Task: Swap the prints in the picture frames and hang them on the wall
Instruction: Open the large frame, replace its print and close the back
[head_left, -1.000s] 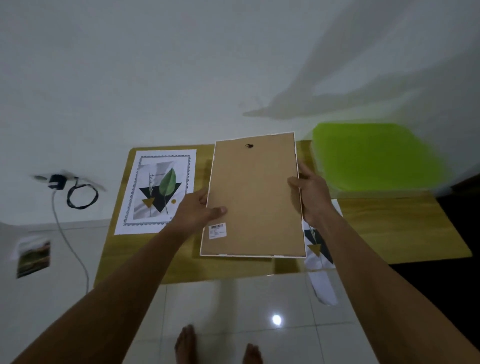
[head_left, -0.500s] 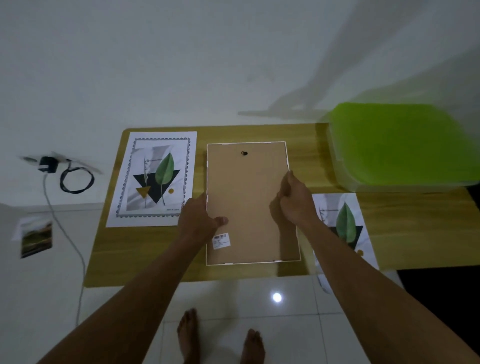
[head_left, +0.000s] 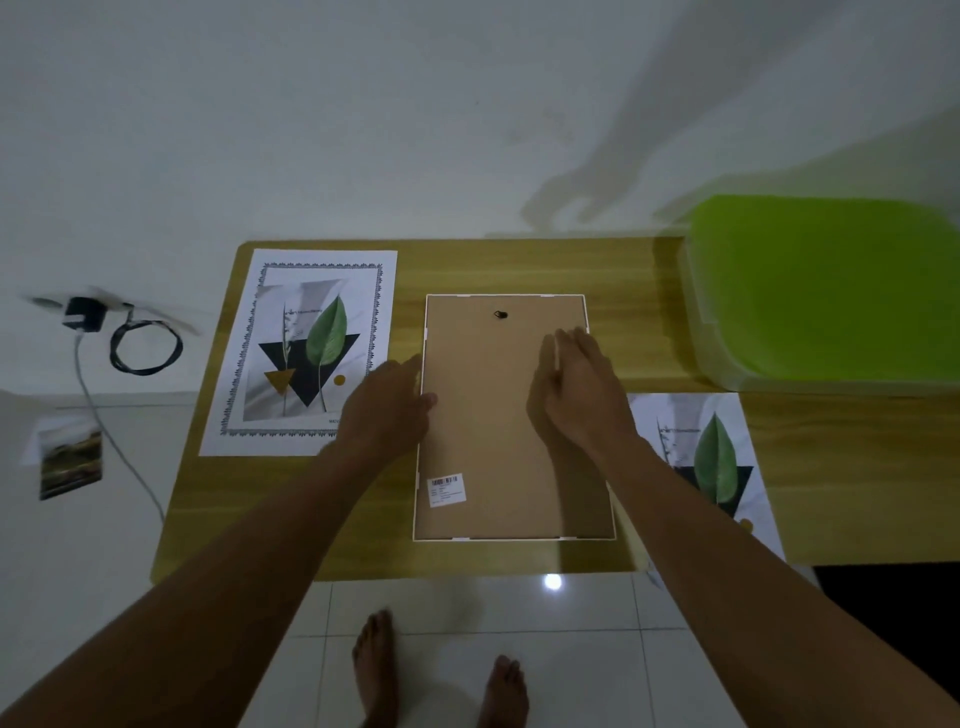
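Note:
A white picture frame lies face down in the middle of the wooden table, its brown backing board up, with a small black hanger near the top and a barcode sticker at lower left. My left hand rests at the frame's left edge, thumb on the board. My right hand lies flat on the board's right side, fingers toward the right rim. A bordered leaf print lies left of the frame. A second leaf print lies to the right, partly under my right forearm.
A lime-green lidded plastic box takes up the table's back right corner. A black charger with a coiled cable hangs on the wall at left, a small photo below it. My bare feet stand on white tiles below the table's front edge.
The frame came down from a tilted hold onto the table and now lies flat. Both hands let go of its edges; my right hand slid up along the right side.

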